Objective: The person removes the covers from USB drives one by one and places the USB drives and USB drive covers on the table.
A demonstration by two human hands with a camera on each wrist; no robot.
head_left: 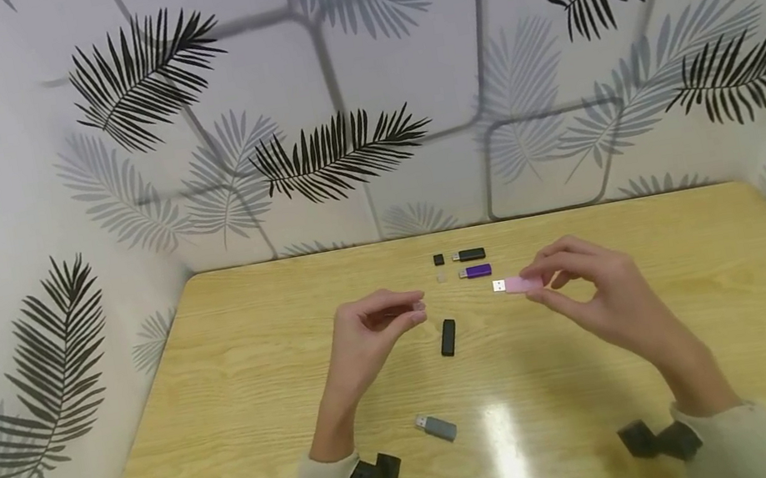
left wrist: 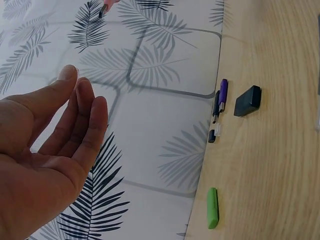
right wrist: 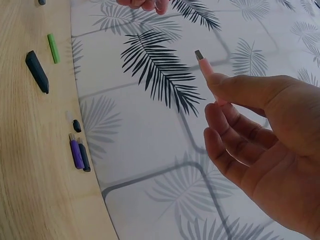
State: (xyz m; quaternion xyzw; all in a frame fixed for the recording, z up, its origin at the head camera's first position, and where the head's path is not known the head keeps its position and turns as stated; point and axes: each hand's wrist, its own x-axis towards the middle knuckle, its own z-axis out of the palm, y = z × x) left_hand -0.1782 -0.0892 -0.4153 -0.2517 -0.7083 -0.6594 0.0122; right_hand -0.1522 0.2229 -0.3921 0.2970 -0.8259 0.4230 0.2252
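My right hand [head_left: 600, 291] pinches a pink USB flash drive [head_left: 521, 283] between thumb and fingers, its metal plug bare and pointing left. Across from it, my left hand [head_left: 369, 334] holds a small clear cap [head_left: 419, 305] at the fingertips; in the left wrist view only a sliver of it shows by the thumb. Both hands are raised over the table, with a gap between plug and cap. Below that gap lies a black flash drive [head_left: 449, 338]. A grey flash drive [head_left: 436, 427] with its plug bare lies nearer the front.
At the back lie an uncapped black flash drive [head_left: 471, 255] beside its black cap [head_left: 438, 260], and a purple one [head_left: 477, 271] beside a clear cap [head_left: 441, 278]. A green flash drive [left wrist: 212, 208] shows in the wrist views. Patterned wall [head_left: 419, 182] borders the wooden table [head_left: 233, 433].
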